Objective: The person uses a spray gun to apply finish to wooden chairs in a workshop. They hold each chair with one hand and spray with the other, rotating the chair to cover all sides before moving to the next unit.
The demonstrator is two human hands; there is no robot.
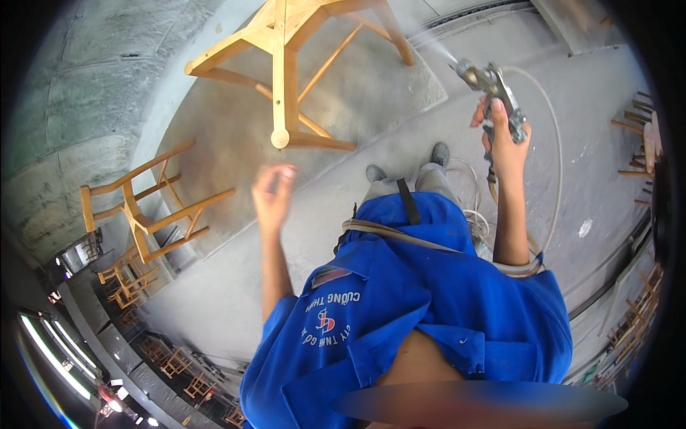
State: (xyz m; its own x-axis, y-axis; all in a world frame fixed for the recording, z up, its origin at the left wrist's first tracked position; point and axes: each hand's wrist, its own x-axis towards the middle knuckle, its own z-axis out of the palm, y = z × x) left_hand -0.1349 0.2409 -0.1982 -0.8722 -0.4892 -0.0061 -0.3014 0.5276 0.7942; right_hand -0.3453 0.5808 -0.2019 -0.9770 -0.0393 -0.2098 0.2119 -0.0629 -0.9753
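My right hand [506, 146] is wrapped round the grip of a metal spray gun [493, 89], held up at the right. A pale mist spreads from its nozzle to the upper left, toward a wooden chair frame [284, 79]. That light-brown frame stands tilted in view at the top, one rounded leg end pointing at me. Below this end, apart from it, my left hand [271, 200] hangs in the air with loosely curled fingers and a gap inside the thumb. Nothing shows in it. A light hose [554, 136] loops down beside my right forearm.
A second wooden chair frame [143, 207] lies at the left, with more chairs [125, 279] beyond it. Stacked wooden pieces [639, 136] stand at the far right. A coiled hose [477, 223] rests on the grey floor near my feet. A stained wall [93, 93] bounds the upper left.
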